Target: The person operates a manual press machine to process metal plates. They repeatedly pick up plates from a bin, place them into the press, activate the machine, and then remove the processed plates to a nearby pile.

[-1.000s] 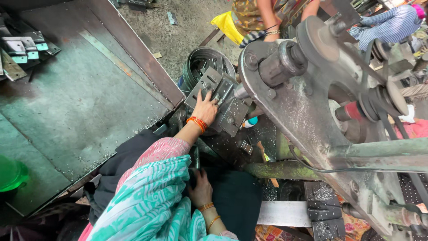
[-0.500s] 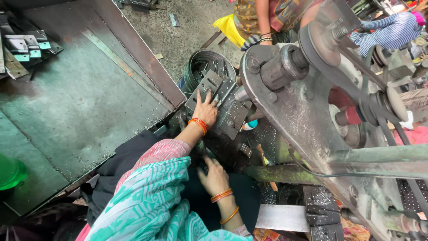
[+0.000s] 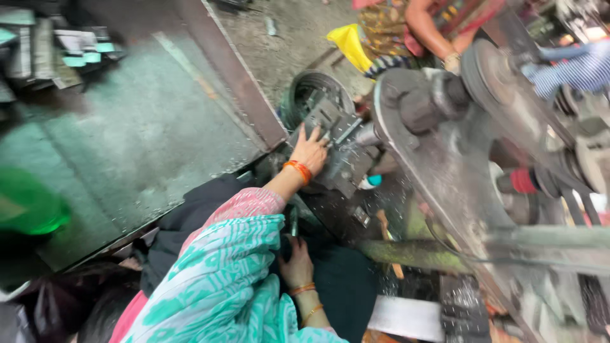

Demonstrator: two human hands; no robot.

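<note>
My left hand (image 3: 309,152), with orange bangles at the wrist, lies fingers apart on a grey metal block (image 3: 340,168) at the front of a big press machine (image 3: 445,184). It rests flat on the block without gripping it. My right hand (image 3: 296,263), also with bangles, sits lower over dark cloth (image 3: 343,286) on my lap. Its fingertips point up under my teal sleeve (image 3: 222,286) near a thin metal piece (image 3: 293,222). They are partly hidden.
A wide green-grey metal table (image 3: 133,146) with a raised rusty edge lies to the left, with small metal parts (image 3: 70,51) at its far corner. A green object (image 3: 28,203) sits at the left edge. A round coil (image 3: 305,89) and another person (image 3: 406,32) are behind the machine.
My left hand stays on the metal block. My right hand has drawn back up towards my sleeve, fingers now tucked under it. The view has swung slightly.
</note>
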